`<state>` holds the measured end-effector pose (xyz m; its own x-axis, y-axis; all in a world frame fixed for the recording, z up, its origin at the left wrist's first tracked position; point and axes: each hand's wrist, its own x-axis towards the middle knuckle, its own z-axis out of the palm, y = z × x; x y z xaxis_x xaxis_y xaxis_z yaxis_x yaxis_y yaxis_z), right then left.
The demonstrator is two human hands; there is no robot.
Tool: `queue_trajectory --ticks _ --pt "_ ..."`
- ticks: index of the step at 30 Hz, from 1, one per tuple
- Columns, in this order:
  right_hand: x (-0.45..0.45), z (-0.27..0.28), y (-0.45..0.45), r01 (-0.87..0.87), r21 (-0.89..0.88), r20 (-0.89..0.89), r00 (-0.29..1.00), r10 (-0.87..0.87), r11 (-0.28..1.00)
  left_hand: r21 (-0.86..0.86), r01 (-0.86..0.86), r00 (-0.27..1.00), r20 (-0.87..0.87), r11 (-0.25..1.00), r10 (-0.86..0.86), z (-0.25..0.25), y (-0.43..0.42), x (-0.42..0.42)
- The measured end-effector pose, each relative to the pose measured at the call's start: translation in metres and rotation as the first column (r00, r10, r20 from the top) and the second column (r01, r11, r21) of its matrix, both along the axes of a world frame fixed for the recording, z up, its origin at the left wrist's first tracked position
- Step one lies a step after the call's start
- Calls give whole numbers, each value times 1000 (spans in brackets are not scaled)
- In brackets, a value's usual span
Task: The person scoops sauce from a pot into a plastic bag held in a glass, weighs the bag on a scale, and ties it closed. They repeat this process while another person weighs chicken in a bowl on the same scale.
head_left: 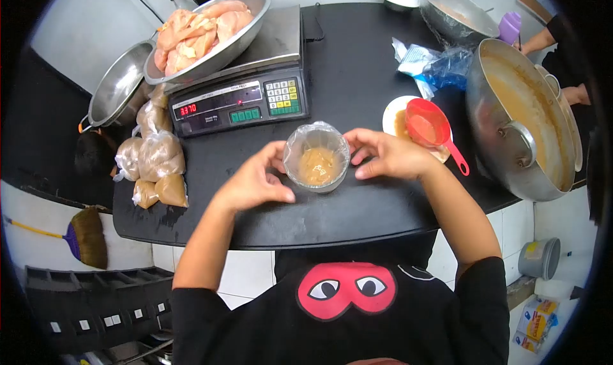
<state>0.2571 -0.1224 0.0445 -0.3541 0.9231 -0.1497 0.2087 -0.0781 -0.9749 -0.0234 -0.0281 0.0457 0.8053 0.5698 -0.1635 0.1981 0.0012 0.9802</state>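
Note:
A clear cup lined with a thin plastic bag stands near the table's front edge. Brown sauce lies in the bottom of the bag. My left hand is at the cup's left side, fingers curved and apart, thumb toward the front. On the other side, my right hand is open, its fingertips close to the rim; whether they touch it I cannot tell. To the right of my right hand, a red scoop rests on a white plate stained with sauce.
A digital scale carries a metal bowl of raw chicken. Several tied bags of brown sauce lie left of it. At right, a large pot of sauce stands tilted near crumpled blue plastic. Another person's hand is beyond it.

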Motion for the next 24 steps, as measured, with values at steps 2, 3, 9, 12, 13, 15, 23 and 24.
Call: queue_trajectory --ticks 2,3,9,12,13,15,23,24 --pt "-17 1 -15 135 87 192 970 -150 987 432 17 969 -231 902 92 7 -23 6" --pt "-24 0 -16 158 112 201 963 -178 981 679 25 977 -171 734 125 -8 -23 8" --pt "-39 -6 -23 294 262 185 920 -347 919 533 -118 986 -34 838 161 6 -29 23" --pt "-40 -2 -28 343 285 136 910 -392 895 402 -206 979 70 892 194 9 -31 23" --pt "-41 -3 -29 361 298 106 907 -407 884 356 -234 972 113 904 207 10 -31 22" --pt "-44 -3 -30 392 328 47 902 -430 859 353 -267 962 148 897 228 16 -34 22" --pt "-41 14 -30 405 64 -380 855 -353 912 17 -302 907 313 953 281 27 -26 15" --pt "-40 18 -30 388 -58 -495 789 -364 920 -36 -289 928 233 957 290 25 -22 16"
